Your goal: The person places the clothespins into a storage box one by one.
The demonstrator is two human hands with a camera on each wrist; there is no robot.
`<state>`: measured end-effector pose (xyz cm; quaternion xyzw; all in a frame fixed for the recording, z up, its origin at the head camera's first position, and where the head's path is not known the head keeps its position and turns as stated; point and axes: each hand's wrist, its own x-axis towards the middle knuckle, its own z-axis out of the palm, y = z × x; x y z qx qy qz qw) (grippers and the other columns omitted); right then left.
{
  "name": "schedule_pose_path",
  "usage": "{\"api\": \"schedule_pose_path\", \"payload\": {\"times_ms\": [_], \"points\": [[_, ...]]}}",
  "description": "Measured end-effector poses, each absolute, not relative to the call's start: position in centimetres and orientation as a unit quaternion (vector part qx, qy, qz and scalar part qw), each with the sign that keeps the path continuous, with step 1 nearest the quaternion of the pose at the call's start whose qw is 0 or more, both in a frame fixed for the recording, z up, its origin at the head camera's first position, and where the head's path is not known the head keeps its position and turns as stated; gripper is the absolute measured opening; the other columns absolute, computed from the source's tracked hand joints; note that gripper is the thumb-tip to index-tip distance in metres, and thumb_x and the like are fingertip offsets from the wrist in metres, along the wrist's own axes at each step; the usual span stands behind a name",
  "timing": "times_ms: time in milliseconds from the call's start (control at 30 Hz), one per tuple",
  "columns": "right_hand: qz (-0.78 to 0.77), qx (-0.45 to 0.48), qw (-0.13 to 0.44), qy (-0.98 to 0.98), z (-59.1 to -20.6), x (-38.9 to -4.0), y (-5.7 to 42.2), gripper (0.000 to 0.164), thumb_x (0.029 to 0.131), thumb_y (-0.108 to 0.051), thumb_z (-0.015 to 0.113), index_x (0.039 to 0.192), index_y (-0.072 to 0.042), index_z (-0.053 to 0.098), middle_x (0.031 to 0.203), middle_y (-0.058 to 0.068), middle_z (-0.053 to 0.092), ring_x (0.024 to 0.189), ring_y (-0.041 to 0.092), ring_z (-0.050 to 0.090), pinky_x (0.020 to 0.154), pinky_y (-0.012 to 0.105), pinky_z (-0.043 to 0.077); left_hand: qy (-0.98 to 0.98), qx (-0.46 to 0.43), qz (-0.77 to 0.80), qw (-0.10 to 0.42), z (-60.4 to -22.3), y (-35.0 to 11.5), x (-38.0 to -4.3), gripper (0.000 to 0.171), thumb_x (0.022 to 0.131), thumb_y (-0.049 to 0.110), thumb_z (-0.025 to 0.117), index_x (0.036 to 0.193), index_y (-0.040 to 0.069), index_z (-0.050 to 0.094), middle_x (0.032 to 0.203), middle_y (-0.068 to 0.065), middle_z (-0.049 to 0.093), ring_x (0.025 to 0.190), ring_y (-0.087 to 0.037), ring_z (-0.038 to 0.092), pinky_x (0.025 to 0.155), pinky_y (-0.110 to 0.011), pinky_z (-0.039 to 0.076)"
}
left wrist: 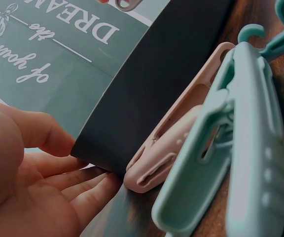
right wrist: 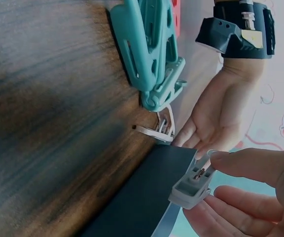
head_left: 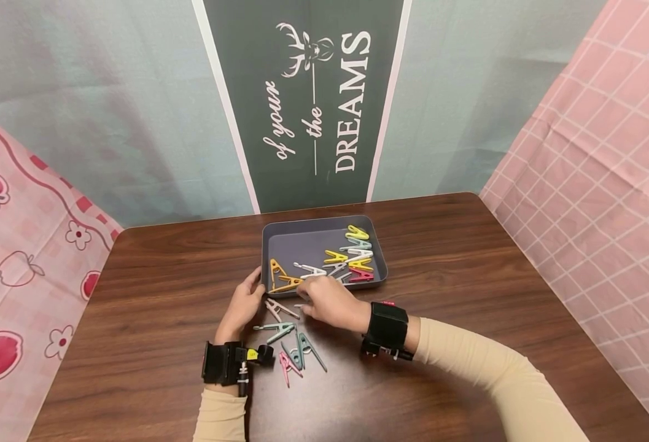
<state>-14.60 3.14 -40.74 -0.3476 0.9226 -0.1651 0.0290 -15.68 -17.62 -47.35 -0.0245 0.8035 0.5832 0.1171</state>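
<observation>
My right grip (head_left: 332, 301) is pinching a pale clothespin (right wrist: 192, 186) between thumb and fingers, right at the near rim of the tray (head_left: 309, 247), while my left grip (head_left: 242, 307) is holding its near left corner and loose clothespins (left wrist: 255, 133) are lying on the bench (head_left: 440, 245).

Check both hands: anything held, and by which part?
Right hand pinches a light grey clothespin near one end; can't tell which end. Left hand holds the tray by its near left corner.
</observation>
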Motion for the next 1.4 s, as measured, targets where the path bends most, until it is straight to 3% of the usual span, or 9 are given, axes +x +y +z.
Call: {"api": "schedule_pose_path", "payload": {"times_ms": [600,1400], "points": [[-0.244,-0.302,0.048,0.921,-40.2,-17.2,2.6,0.029,0.082,-0.014,0.075,0.106,0.001,0.071,0.100,0.014,0.074,0.088,0.021,0.068,0.078,0.034,0.057,0.802,-0.017,0.586,0.116,-47.2,-17.6,-15.6,0.055,0.101,0.006,0.034,0.153,-0.002,0.018,0.155,-0.028,0.029,0.142,-0.039,0.035,0.117,-0.051,0.032],[-0.268,-0.248,0.066,0.929,-41.2,-20.7,1.2,0.027,0.083,-0.014,0.074,0.106,0.000,0.071,0.098,0.013,0.074,0.091,0.022,0.069,0.081,0.033,0.056,0.801,-0.024,0.587,0.116,-47.3,-17.6,-15.7,0.055,0.101,0.005,0.034,0.153,-0.001,0.019,0.155,-0.027,0.030,0.142,-0.037,0.036,0.115,-0.047,0.033]]}}
